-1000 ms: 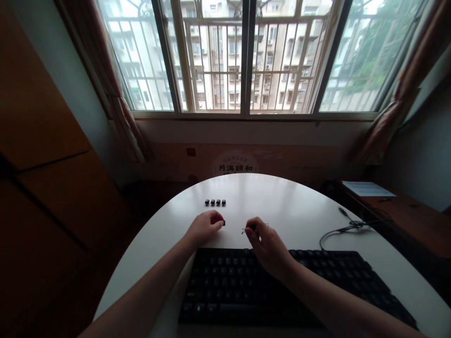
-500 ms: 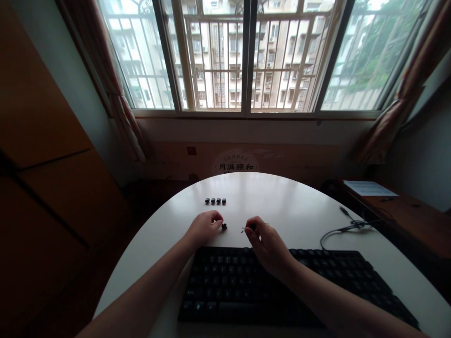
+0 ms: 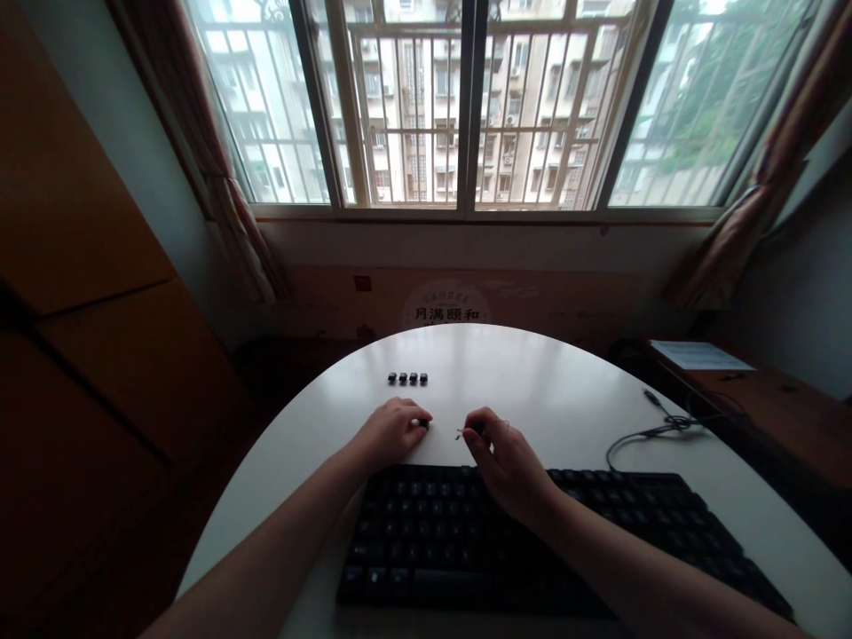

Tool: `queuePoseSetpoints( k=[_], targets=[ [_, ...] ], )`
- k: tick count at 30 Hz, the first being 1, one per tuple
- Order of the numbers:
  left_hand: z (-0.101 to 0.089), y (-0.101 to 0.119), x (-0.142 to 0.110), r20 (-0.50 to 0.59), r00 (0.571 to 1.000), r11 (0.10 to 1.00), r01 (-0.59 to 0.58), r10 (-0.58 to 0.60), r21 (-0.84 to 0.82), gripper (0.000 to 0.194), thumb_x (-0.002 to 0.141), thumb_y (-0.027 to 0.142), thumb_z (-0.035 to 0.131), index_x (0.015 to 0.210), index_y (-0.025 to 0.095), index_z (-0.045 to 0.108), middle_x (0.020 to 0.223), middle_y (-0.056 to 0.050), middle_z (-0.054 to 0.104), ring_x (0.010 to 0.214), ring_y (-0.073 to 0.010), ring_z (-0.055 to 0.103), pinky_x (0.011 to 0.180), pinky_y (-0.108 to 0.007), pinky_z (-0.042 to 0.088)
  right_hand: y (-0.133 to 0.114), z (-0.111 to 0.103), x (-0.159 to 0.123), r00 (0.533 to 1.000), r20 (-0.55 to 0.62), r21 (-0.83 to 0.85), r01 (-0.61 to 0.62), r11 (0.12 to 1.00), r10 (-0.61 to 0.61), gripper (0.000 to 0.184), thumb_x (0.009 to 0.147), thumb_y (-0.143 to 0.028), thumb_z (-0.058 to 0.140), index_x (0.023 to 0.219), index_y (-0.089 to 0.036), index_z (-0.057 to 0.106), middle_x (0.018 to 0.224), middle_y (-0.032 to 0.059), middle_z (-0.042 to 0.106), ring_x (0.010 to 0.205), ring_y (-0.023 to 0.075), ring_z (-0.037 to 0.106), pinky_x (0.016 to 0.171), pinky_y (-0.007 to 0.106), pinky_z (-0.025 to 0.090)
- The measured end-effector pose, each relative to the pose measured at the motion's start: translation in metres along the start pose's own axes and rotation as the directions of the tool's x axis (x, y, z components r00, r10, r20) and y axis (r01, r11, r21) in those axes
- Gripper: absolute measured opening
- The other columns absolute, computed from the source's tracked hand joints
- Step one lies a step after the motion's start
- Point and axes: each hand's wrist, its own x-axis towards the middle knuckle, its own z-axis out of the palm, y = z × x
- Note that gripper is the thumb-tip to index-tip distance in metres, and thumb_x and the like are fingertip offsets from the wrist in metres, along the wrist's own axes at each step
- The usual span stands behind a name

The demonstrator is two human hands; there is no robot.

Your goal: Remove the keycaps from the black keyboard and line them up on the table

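Note:
Near the middle of the round white table, my left hand is closed, thumb and forefinger pinching a small black keycap at the table surface. The fingers partly cover that keycap. My right hand is closed around a keycap puller; its thin metal wire ends poke out left of the fingertips, and most of its dark body is hidden in the grip. Under my right hand and wrist lies a black keyboard. Beyond my left hand, several black keycaps stand in a short row.
A black cable with a plug lies coiled on the right of the white table. To the right, a brown desk carries a white sheet. A barred window is straight ahead.
My left thumb and forefinger have closed on the keycap beside them, which stood at the fingertips before. My right hand with the keycap puller has stayed in place.

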Motion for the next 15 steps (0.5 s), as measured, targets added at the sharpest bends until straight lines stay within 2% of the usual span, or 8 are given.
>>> queuePoseSetpoints(
  k=[6,9,15],
  targets=[
    [-0.002,-0.001,-0.002,-0.001,1.000,1.000,0.016,-0.016,-0.023,0.030,0.081,0.024,0.059,0.107,0.023,0.073,0.109,-0.007,0.068,0.101,-0.0241,0.061,0.094,-0.035,0.047,-0.001,0.000,0.000,1.000,-0.003,-0.010,0.005,1.000,-0.005,0.017,0.097,-0.035,0.043,0.095,-0.021,0.052,0.067,-0.0023,0.054,0.058,0.0139,0.050,0.059,0.026,0.038],
    [-0.010,0.005,-0.005,0.005,0.999,0.998,0.051,-0.051,-0.036,0.035,0.080,0.025,0.060,0.113,0.023,0.070,0.113,-0.006,0.067,0.092,-0.0218,0.064,0.086,-0.032,0.050,-0.002,0.000,0.000,1.000,-0.005,0.003,0.012,1.000,-0.012,0.016,0.097,-0.034,0.044,0.094,-0.021,0.052,0.068,-0.0018,0.055,0.059,0.0141,0.051,0.061,0.026,0.039],
    [-0.024,0.017,-0.006,-0.013,0.997,0.993,0.080,-0.080,0.085,0.020,0.082,0.027,0.059,0.091,0.026,0.076,0.094,-0.003,0.074,0.080,-0.0206,0.065,0.076,-0.030,0.048,0.000,0.001,0.000,1.000,-0.015,0.012,0.018,1.000,-0.018,0.016,0.097,-0.034,0.044,0.095,-0.021,0.052,0.068,-0.0022,0.054,0.058,0.0137,0.051,0.060,0.026,0.039]
  ],
)
